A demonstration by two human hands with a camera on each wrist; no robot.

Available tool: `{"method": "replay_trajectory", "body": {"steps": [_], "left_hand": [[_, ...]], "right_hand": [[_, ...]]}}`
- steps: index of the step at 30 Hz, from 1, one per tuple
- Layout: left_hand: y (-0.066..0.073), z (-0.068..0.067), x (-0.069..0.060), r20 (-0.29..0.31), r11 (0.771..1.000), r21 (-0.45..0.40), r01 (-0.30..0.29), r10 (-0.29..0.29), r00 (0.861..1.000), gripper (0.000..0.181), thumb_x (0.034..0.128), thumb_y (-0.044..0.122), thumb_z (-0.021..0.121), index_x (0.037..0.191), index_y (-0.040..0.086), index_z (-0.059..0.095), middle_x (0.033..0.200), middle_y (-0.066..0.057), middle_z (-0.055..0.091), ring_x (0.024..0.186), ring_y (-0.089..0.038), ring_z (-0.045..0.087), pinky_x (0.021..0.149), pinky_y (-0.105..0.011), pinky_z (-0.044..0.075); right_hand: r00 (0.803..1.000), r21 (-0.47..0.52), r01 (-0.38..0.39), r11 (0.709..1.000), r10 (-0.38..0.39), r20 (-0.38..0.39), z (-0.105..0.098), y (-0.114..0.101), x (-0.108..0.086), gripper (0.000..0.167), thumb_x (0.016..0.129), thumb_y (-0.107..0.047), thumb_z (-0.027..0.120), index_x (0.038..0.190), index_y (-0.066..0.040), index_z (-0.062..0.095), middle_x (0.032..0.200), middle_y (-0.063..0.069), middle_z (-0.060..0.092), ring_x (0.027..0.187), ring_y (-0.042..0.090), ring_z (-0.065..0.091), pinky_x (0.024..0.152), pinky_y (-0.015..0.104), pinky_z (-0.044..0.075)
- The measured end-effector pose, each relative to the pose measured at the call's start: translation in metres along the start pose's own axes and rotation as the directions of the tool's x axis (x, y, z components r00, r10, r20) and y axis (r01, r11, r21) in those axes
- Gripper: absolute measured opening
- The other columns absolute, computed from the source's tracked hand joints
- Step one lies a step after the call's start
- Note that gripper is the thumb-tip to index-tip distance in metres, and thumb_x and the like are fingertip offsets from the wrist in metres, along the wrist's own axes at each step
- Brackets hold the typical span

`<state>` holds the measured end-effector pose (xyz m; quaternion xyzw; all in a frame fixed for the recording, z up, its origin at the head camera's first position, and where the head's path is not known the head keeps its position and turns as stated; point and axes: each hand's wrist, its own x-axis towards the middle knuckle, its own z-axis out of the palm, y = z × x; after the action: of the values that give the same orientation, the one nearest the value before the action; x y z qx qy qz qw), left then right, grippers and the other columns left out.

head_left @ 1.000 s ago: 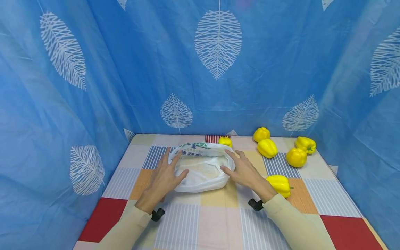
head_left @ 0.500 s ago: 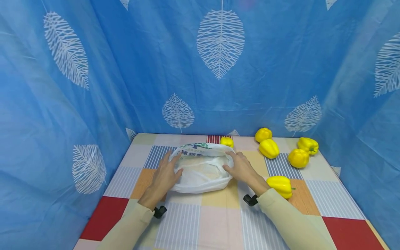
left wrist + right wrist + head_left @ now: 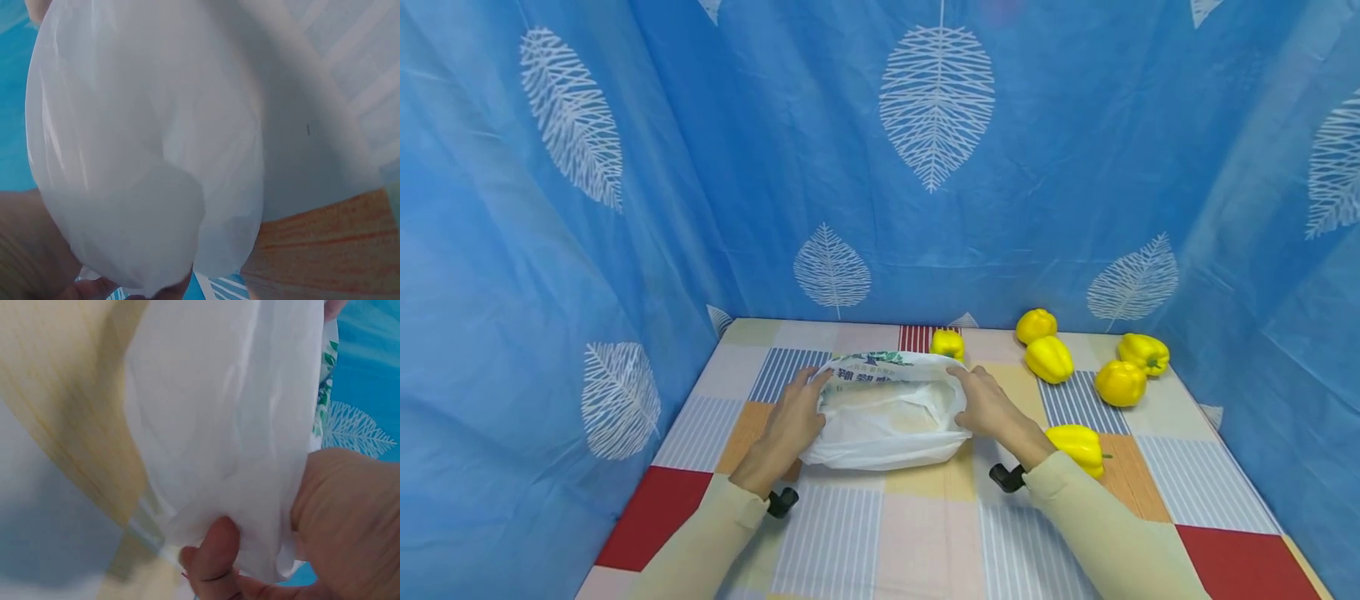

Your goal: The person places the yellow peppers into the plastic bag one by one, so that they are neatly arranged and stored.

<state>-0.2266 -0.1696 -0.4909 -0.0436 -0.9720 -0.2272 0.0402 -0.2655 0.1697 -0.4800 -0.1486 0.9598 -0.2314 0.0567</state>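
A white plastic bag (image 3: pixel 883 450) with a green tree print and dark lettering stands on the table, its mouth gaping upward. My left hand (image 3: pixel 790 423) grips the left side of its rim, and my right hand (image 3: pixel 994 407) holds the right side. Seen from the left wrist, the bag (image 3: pixel 144 137) fills most of the picture and hides much of the fingers. In the right wrist view, curled fingers (image 3: pixel 219 556) press against the outside of the plastic. A pale fold of plastic shows inside the mouth; the bottom of the bag is hidden.
One yellow bell pepper (image 3: pixel 947 343) is just behind the bag. Several more, such as this pepper (image 3: pixel 1049 360), lie at the back right. Another pepper (image 3: pixel 1077 447) sits close to the right forearm. A blue leaf-print curtain (image 3: pixel 936 275) surrounds the patchwork tablecloth (image 3: pixel 925 533).
Both hands have come from spread fingers beside the bag to holding its rim. The bag's mouth has tipped and shifted slightly toward me. The view has drifted a little.
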Motion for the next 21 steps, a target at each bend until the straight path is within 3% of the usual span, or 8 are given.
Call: {"method": "replay_trajectory", "body": {"steps": [5,15,21], "left_hand": [[0.003,-0.003,0.003,0.036,1.000,0.001,-0.008,0.008,0.999,0.088,0.0886,-0.020,0.077,0.171,0.006,0.057,0.175,-0.031,0.053,0.151,-0.053,0.066,0.098,-0.054,0.073],[0.000,-0.011,0.003,0.150,0.999,-0.013,0.043,-0.041,0.988,0.094,0.0860,-0.021,0.078,0.172,0.010,0.057,0.171,-0.030,0.055,0.153,-0.054,0.063,0.113,-0.066,0.067],[-0.003,-0.015,0.003,0.200,0.998,-0.044,0.037,-0.028,0.979,0.093,0.0821,-0.020,0.083,0.167,0.012,0.062,0.166,-0.029,0.061,0.151,-0.052,0.063,0.114,-0.069,0.065]], "right_hand": [[0.999,-0.023,-0.012,1.000,0.013,0.053,-0.007,0.003,-0.006,0.086,0.087,0.009,0.086,0.167,-0.003,0.057,0.140,0.032,0.063,0.112,0.036,0.060,0.092,0.048,0.065],[0.993,-0.061,-0.002,0.998,0.010,0.119,-0.016,0.003,-0.016,0.082,0.086,0.008,0.088,0.163,-0.001,0.061,0.142,0.031,0.064,0.111,0.033,0.063,0.094,0.048,0.067],[0.990,-0.064,-0.009,0.998,0.018,0.140,-0.020,0.005,-0.025,0.079,0.087,0.004,0.091,0.161,-0.001,0.063,0.140,0.029,0.065,0.109,0.032,0.062,0.094,0.048,0.067]]}}
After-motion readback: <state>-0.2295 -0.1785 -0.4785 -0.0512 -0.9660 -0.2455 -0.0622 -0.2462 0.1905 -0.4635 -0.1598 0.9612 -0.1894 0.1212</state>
